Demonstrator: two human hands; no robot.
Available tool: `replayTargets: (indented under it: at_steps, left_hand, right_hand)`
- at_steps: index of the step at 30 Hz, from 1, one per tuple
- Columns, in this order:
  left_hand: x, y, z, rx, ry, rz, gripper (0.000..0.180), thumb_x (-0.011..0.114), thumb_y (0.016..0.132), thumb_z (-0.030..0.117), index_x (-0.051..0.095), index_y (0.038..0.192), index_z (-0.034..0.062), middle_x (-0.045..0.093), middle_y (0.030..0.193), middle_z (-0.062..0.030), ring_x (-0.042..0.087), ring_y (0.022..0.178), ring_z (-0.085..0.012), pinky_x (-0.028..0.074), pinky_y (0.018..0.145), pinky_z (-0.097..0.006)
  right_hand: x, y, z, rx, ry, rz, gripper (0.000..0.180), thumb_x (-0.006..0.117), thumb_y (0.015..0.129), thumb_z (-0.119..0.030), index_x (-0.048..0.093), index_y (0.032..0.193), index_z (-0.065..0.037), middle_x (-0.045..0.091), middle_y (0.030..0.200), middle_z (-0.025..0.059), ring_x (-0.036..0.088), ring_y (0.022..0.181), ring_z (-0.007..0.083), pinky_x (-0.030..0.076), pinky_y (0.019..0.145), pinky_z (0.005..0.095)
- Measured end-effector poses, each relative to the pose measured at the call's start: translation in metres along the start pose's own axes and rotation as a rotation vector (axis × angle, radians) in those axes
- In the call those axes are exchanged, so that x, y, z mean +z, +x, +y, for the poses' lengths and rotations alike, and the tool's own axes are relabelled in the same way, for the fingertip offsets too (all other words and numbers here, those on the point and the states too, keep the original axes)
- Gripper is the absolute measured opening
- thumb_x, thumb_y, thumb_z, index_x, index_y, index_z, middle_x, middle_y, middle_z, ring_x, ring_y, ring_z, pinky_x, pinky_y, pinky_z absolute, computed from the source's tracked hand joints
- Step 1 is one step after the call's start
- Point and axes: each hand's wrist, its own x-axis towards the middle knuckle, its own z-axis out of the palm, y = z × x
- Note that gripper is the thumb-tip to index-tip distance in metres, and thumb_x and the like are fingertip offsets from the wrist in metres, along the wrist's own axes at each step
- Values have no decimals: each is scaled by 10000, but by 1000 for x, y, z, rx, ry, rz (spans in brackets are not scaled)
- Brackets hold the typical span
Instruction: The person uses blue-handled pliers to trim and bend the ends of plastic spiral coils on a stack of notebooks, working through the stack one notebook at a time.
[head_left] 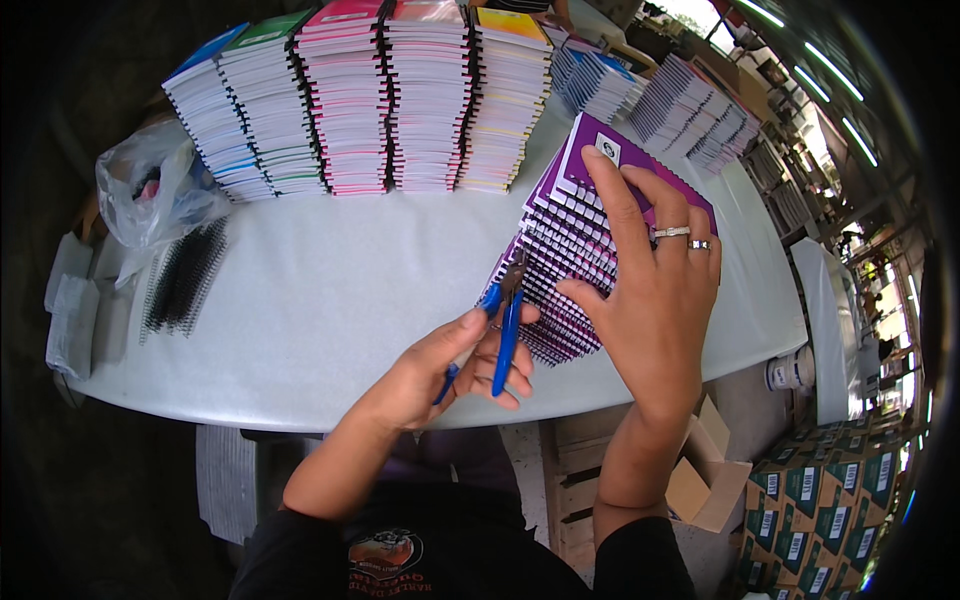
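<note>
Bright ceiling tubes (834, 70) glare at upper right; fisheye edges curve into black.

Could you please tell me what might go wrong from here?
The left hand holds blue-handled cutters close to the stack of purple notebooks, so a slip might nick a page or binding. The right hand is spread over that stack; a hard push could perhaps shift it.

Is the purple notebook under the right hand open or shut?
Shut: the purple notebook has its cover lying over its white pages, with the right hand spread over it.
</note>
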Motion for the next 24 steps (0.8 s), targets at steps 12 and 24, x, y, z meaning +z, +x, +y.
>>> replayTargets:
  at_steps: [12, 24]
  left_hand:
    - [10, 4, -14, 207, 962, 486, 558, 354, 970, 498, 411, 1322, 69, 582, 993, -103, 621, 848, -232, 505, 738, -381]
    - [16, -4, 0, 102, 782, 390, 558, 386, 978, 448, 413, 1309, -1, 597, 1020, -192, 603, 940, -298, 474, 808, -418]
  right_hand:
    - [0, -3, 3, -4, 19, -9, 930, 853, 485, -153, 484, 1334, -247, 509, 1195, 24, 487, 1073, 251, 368, 916, 424]
    - [10, -10, 0, -18, -68, 31, 1010, 871, 479, -182, 422, 1380, -256, 480, 1255, 23, 453, 1126, 242, 308, 970, 427]
